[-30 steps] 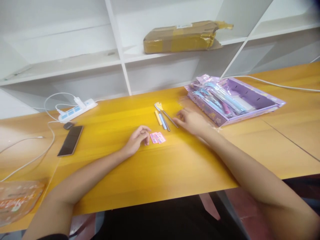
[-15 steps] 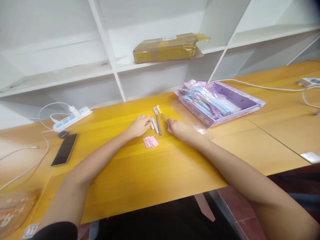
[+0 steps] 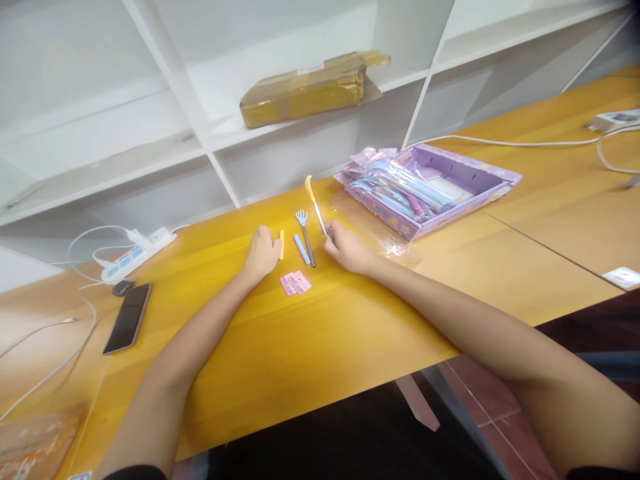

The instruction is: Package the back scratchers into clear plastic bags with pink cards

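My right hand [image 3: 346, 248] is closed around the metal rod of a back scratcher [image 3: 315, 203], its curved yellow head raised toward the shelf. My left hand [image 3: 263, 252] pinches a short yellow stick [image 3: 281, 244], which stands out upright beside its fingers. Between the hands a second back scratcher, with a blue clawed head [image 3: 301, 217] and a metal shaft, lies on the table. A short blue stick [image 3: 301, 249] lies along its left side. Just below are pink printed cards [image 3: 296, 283], overlapping.
Right of my hands a purple box [image 3: 483, 170] holds several wrapped blue items, with clear plastic spilling over its side. A power strip [image 3: 139, 255], a dark phone [image 3: 129, 319] and white cables are on the left. A taped cardboard parcel [image 3: 305, 93] rests on the shelf.
My left hand has drawn the yellow stick leftward, away from the blue stick. My right hand has lifted the yellow back scratcher's head higher. The view has shifted slightly.
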